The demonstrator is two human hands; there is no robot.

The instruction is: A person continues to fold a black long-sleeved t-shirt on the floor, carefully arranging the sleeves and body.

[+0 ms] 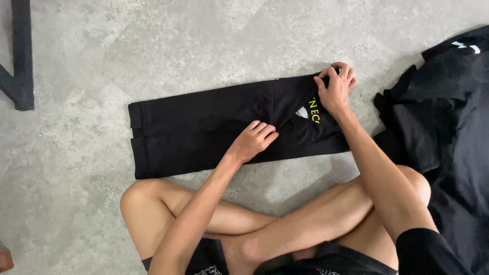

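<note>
— Crossed bare legs (pixel 285 229) fill the bottom of the view, with black shorts (pixel 326 257) at the lower edge. What lies past the knees?

— Past them, a black garment (pixel 193 130) folded into a long flat band stretches left to right across the grey concrete floor (pixel 204 46). Its left end shows stacked folded edges; the cloth looks soft and matte.

— Any markings on it?

— Yes, a printed design (pixel 311 113) near the right end: yellow-green lettering running along the fold, with a small pale shape beside it. Part of it is tucked out of sight.

— And the hands?

— The left hand (pixel 253 140) rests palm down on the middle of the band, fingers bent and pressing the cloth flat, not clasping anything. The right hand (pixel 335 89) is at the upper right corner, fingers curled over and pinching the garment's edge.

— What else is about?

— A heap of black clothing (pixel 448 132) lies crumpled on the right, just beside the band, with a small white mark near the top. A dark metal frame leg (pixel 20 56) stands at the upper left, well apart. The floor is mottled and smooth-looking, with pale cloudy patches.
</note>
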